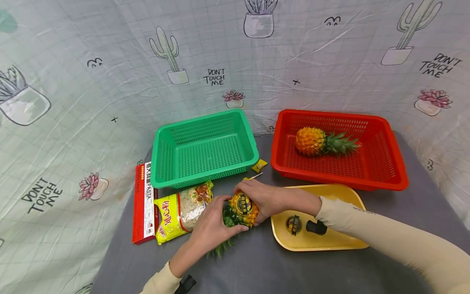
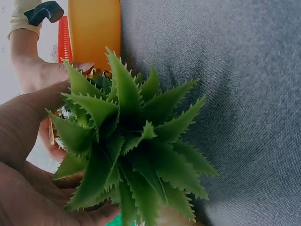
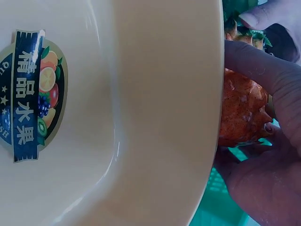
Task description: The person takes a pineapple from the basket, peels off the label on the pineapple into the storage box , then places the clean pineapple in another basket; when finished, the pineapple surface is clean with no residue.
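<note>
Both hands hold a small pineapple (image 1: pixel 244 209) low over the grey table, its body toward the right and its crown toward the lower left. My left hand (image 1: pixel 213 223) grips it around the base of the crown, whose spiky green leaves (image 2: pixel 136 141) fill much of the left wrist view. My right hand (image 1: pixel 267 197) curls around the orange body, and the thumb and fingers show on either side of it in the right wrist view. A dark oval fruit sticker (image 1: pixel 244 204) is on the pineapple's body. Similar in look, another sticker (image 3: pixel 28 96) lies in the yellow tray (image 3: pixel 164 113).
Behind stand a green basket (image 1: pixel 205 176) and a red basket (image 1: pixel 338 182), which contains another pineapple (image 1: pixel 310 141). At left lie a red-and-white pasta box (image 1: pixel 144 212) and a yellow noodle bag (image 1: pixel 189 206). A small yellow packet (image 1: pixel 259 165) sits between the baskets.
</note>
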`<state>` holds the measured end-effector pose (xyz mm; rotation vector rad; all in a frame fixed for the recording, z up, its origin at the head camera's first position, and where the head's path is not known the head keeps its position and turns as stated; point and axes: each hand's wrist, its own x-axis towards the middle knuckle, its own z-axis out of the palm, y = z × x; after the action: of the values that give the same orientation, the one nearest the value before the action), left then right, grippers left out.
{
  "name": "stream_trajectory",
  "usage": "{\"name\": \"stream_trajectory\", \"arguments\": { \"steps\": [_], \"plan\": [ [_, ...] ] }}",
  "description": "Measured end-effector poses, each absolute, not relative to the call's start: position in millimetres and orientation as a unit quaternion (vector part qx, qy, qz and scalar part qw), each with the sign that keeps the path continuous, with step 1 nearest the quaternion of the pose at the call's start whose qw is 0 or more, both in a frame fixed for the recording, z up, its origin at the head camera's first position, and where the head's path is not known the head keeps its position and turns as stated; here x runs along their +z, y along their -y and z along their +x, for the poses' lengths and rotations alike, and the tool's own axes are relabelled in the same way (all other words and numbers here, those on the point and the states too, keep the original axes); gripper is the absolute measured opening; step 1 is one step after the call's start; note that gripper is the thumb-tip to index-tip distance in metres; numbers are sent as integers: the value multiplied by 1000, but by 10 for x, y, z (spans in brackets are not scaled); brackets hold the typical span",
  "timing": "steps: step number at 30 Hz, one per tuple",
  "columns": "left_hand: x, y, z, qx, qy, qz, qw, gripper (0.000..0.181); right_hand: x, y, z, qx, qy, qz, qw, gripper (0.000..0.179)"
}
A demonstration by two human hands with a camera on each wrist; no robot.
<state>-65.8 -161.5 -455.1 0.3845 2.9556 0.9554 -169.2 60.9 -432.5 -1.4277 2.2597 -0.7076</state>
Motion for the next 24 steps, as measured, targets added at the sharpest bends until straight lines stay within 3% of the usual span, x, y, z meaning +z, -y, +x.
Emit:
{"name": "stream_trajectory", "arguments": {
  "steps": [10, 18, 21, 24],
  "plan": [
    [-4555, 1585, -655, 302, -945, 126, -8, 90, -4332, -635, -1680, -260, -800, -507, 187, 96],
    [-4537, 1580, -667, 302, -945, 128, 0, 90, -4165, -830, -1770, -311, -775, -475, 278, 105],
    [-4528, 1585, -675, 302, -945, 124, 3, 89, -4075, -900, -1819, -323, -779, -462, 274, 94],
    [-4522, 1585, -681, 301, -946, 123, 3, 88, -4014, -921, -1845, -339, -791, -456, 228, 70]
  ]
}}
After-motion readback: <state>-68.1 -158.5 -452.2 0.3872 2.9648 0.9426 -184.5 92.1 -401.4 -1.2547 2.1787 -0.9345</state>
